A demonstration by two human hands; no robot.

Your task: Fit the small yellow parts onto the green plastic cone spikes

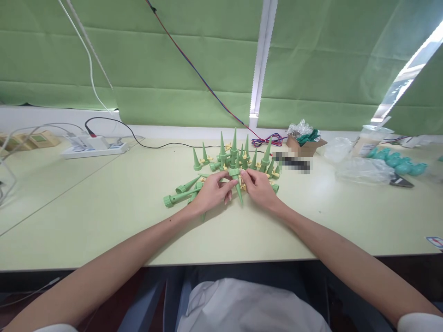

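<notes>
My left hand [212,191] grips a green plastic plant watering spike [239,195] between thumb and fingers, its wide cap up and its point slanting down toward me. At the right side of that cap, my right hand [260,188] is closed in a pinch. Whether a small part sits between those fingertips is hidden. Just behind both hands stand several more green spikes [234,144], points up, with small yellow valve-like pieces [245,157] among them. Other spikes lie on their sides left of my left hand, one of them a long spike [180,197].
On the pale table [104,221], a white power strip [95,148] with cables lies at the left. Toward the back right are a cardboard box [309,147], a plastic cup [368,140], clear plastic bags [363,171] and several teal pieces [401,162]. A dark cable crosses the back.
</notes>
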